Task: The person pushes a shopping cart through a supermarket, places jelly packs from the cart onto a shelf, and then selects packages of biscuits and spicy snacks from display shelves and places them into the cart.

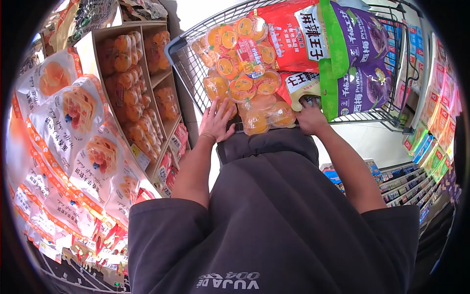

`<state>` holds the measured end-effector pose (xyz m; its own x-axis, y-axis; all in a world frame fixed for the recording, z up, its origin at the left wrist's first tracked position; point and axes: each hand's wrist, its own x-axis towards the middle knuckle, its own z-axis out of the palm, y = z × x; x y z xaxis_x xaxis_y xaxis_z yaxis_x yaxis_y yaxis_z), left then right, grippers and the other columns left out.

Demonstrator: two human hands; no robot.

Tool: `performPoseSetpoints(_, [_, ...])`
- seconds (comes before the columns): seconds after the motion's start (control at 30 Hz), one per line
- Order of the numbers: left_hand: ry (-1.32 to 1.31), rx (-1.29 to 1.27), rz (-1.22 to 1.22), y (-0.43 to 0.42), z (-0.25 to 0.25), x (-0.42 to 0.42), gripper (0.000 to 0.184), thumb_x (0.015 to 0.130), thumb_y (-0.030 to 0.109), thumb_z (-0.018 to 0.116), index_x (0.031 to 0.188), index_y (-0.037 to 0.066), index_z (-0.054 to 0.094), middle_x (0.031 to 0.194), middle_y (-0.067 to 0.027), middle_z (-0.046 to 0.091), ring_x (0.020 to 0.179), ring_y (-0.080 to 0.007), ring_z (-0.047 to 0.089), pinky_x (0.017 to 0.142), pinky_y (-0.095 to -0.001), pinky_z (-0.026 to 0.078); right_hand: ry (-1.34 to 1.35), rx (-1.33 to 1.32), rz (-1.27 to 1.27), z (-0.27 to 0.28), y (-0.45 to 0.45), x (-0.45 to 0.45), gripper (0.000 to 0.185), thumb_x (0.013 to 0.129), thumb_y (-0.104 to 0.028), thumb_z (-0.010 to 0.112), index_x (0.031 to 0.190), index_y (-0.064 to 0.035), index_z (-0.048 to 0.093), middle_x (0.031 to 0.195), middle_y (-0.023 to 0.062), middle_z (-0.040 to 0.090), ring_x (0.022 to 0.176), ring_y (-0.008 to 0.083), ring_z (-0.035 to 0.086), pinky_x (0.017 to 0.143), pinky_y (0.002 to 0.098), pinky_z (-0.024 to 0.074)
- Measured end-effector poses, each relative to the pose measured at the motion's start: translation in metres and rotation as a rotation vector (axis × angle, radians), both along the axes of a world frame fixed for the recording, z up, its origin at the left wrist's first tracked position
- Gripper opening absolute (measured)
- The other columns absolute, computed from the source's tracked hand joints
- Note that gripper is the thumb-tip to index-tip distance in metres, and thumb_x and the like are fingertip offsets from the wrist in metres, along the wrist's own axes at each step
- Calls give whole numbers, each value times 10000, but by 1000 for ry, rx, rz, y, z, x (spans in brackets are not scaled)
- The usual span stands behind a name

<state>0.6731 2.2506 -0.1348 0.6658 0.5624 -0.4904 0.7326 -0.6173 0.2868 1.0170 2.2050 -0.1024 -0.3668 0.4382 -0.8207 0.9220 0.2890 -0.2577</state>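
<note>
My left hand (216, 121) lies with its fingers spread against the orange jelly cup packs (241, 61) at the near left corner of a wire shopping cart (188, 73). My right hand (311, 116) is at the near side of the cart, its fingers curled at the lower edge of a red and cream snack bag (301, 84); what it grips is hidden. Between my hands sits a pack of orange cups (264, 115). A larger red bag (293, 36) and two purple prune bags with green edges (364, 85) lie to the right of the jelly packs.
At the left, a wooden shelf (144, 63) holds orange cup packs, beside large waffle cake bags (81, 127). Shelves of colourful packets (440, 122) stand at the right, with more racks (401, 188) at the lower right. Pale floor (391, 147) shows below the cart.
</note>
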Motion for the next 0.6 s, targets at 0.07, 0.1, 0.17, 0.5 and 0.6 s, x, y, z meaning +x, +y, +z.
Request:
performPoseSetpoints(0.07, [-7, 3, -1, 0, 0, 0, 662, 775, 481, 512, 1374, 222, 406, 1480, -65, 288, 1358, -370, 217, 951, -490, 348, 1, 5, 1, 2, 1, 0, 596, 735, -220, 562, 1297, -60, 446, 1378, 164, 394, 1340, 323, 298, 1042, 641, 223])
performPoseSetpoints(0.1, [-7, 4, 0, 0, -1, 0, 662, 775, 481, 512, 1374, 222, 406, 1480, -65, 288, 1358, -370, 217, 951, -490, 348, -3, 2, 2, 3, 2, -1, 596, 736, -223, 561, 1297, -59, 444, 1378, 164, 394, 1339, 323, 299, 1043, 640, 223])
performPoseSetpoints(0.17, [-18, 13, 1, -1, -2, -1, 667, 770, 483, 511, 1376, 224, 405, 1478, -66, 291, 1359, -368, 219, 947, -488, 351, -8, 0, 6, 3, 2, -1, 596, 738, -225, 560, 1298, -57, 443, 1379, 163, 395, 1338, 323, 301, 1044, 640, 223])
performPoseSetpoints(0.5, [-15, 15, 2, 0, 0, 0, 664, 759, 462, 531, 1369, 229, 412, 1471, -63, 302, 1362, -361, 217, 940, -472, 354, 16, 37, 1, -6, -6, 2, 600, 741, -229, 557, 1303, -60, 430, 1374, 167, 400, 1322, 327, 328, 1036, 633, 246])
performPoseSetpoints(0.6, [-31, 13, 9, 1, 0, 0, 663, 754, 452, 540, 1366, 230, 414, 1469, -60, 303, 1361, -361, 217, 939, -473, 354, 18, 38, -2, -8, -6, 3, 604, 738, -231, 562, 1302, -61, 429, 1369, 167, 407, 1317, 328, 336, 1035, 628, 252])
